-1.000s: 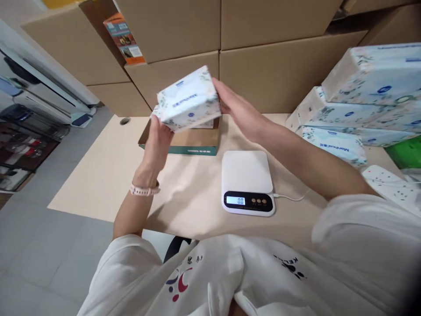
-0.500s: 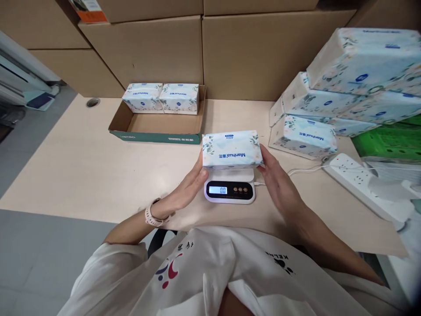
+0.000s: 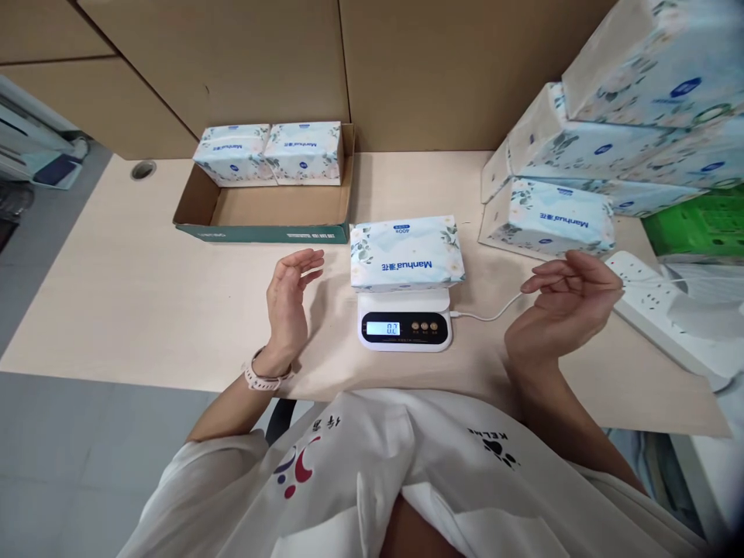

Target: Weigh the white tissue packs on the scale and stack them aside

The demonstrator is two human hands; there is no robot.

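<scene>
A floral tissue pack (image 3: 406,253) lies flat on the white digital scale (image 3: 405,323), whose lit display shows a reading. My left hand (image 3: 290,298) hovers open just left of the pack, fingers loosely curled, holding nothing. My right hand (image 3: 566,298) is raised to the right of the scale, open and empty, above the scale's white cable (image 3: 488,314). Neither hand touches the pack.
A shallow cardboard tray (image 3: 261,226) behind the scale holds two tissue packs (image 3: 268,152) along its far wall. Several more packs (image 3: 581,178) are stacked at the right. A white power strip (image 3: 656,310) lies far right. Large cardboard boxes (image 3: 349,70) wall the back.
The tissue pack came down from in front of the tray onto the scale. Both hands then let go and drew apart to either side; the display now shows a weight.
</scene>
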